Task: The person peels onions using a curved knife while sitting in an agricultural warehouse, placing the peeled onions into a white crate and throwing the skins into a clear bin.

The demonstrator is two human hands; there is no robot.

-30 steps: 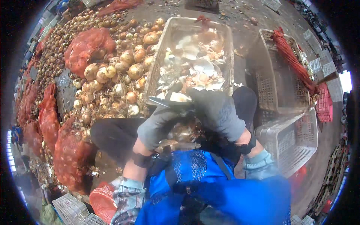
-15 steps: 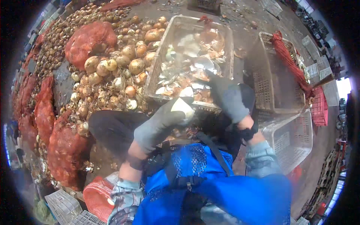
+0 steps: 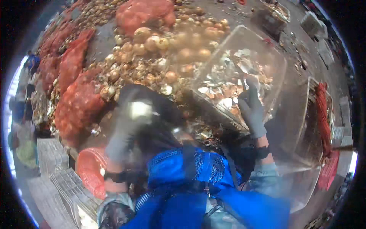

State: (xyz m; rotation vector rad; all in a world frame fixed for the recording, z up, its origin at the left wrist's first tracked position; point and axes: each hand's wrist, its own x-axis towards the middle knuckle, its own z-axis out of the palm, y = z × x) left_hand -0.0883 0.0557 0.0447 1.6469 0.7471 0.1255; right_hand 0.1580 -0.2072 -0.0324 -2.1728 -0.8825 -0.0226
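My left hand point(image 3: 122, 131), in a grey glove, is smeared by motion over my left knee. A white peeled onion point(image 3: 140, 109) is at its fingertips, blurred too. In its grey glove my right hand point(image 3: 252, 112) is closed above the near right part of a crate point(image 3: 285, 72). From that fist a thin, narrow piece, seemingly a knife point(image 3: 244, 82), points away from me; its blade is hard to make out. Onion skins and white scraps point(image 3: 228, 89) lie in the crate under it.
Unpeeled onions point(image 3: 152, 44) are heaped at the far left, beside red mesh sacks point(image 3: 78, 105). Grey plastic crates point(image 3: 53, 156) and a red mesh bag point(image 3: 89, 168) sit at my left. Another crate point(image 3: 307, 110) with red netting point(image 3: 323, 118) stands at the right.
My left hand has moved left with the onion, from the crate's near edge to over my knee. The view has turned left, so the crate appears farther right. My right hand stays by the crate.
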